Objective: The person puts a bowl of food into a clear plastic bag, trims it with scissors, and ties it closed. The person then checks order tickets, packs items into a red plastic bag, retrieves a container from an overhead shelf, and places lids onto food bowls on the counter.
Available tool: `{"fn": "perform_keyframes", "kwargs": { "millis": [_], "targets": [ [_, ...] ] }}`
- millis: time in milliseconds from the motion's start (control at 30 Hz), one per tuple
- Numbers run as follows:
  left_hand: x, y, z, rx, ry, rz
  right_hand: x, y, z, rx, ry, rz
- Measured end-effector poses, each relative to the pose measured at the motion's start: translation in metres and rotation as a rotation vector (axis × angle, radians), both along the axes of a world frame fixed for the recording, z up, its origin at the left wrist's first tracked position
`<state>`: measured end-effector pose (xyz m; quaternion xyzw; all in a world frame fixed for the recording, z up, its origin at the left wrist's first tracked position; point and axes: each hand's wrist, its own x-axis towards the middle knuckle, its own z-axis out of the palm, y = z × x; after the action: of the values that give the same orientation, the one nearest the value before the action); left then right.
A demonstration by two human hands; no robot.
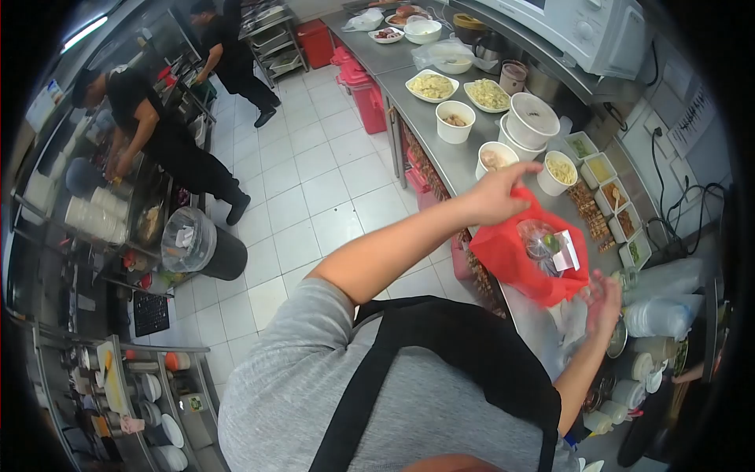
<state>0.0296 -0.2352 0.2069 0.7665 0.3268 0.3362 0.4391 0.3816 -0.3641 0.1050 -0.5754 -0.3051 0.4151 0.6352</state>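
That red plastic bag (511,250) looks limp, slippery, best held by its rim; left hand (502,197) pinches it, right hand (604,305) I can't tell

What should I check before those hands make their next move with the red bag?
1. Red bag open at the top: ok.
2. Left hand at the bag's far edge: ok.
3. Right hand gripping the bag: cannot tell; it is blurred beside the near edge.
4. Clear packet inside the bag: ok.
5. Large round tub lidded: ok.
6. White cup of pale food lidded: not ok; its top is uncovered.
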Motion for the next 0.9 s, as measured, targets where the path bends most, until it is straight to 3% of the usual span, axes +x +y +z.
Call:
{"fn": "perform_keyframes", "kwargs": {
  "millis": [33, 133, 233, 333, 433, 533, 633, 733, 900],
  "targets": [
    [0.003, 0.003, 0.004, 0.0, -0.083, 0.001, -0.008, 0.002, 0.015, 0.083, 0.095, -0.027],
    [0.017, 0.012, 0.017, -0.178, -0.219, -0.048, 0.017, 0.024, 0.003, 0.0, -0.31, -0.014],
    [0.027, 0.008, 0.018, -0.23, -0.291, -0.092, -0.016, 0.025, -0.012, -0.314, -0.148, 0.259],
    [0.037, 0.005, 0.013, -0.247, -0.379, -0.132, -0.007, 0.031, -0.071, -0.187, 0.221, 0.488],
    [0.043, 0.004, 0.011, -0.247, -0.456, -0.118, 0.01, 0.033, -0.076, -0.124, 0.19, 0.39],
    [0.042, 0.005, 0.018, -0.276, -0.489, -0.094, 0.023, 0.034, -0.01, -0.129, 0.215, 0.302],
    [0.039, 0.001, 0.024, -0.337, -0.577, -0.123, 0.025, 0.033, 0.033, -0.016, 0.438, 0.259],
    [0.044, 0.007, 0.028, -0.312, -0.579, -0.093, 0.086, 0.054, 0.021, 0.225, 0.416, 0.253],
    [0.062, 0.007, 0.069, -0.274, -0.482, -0.071, 0.036, 0.061, 0.119, 0.294, 0.221, 0.239]
  ]
}}
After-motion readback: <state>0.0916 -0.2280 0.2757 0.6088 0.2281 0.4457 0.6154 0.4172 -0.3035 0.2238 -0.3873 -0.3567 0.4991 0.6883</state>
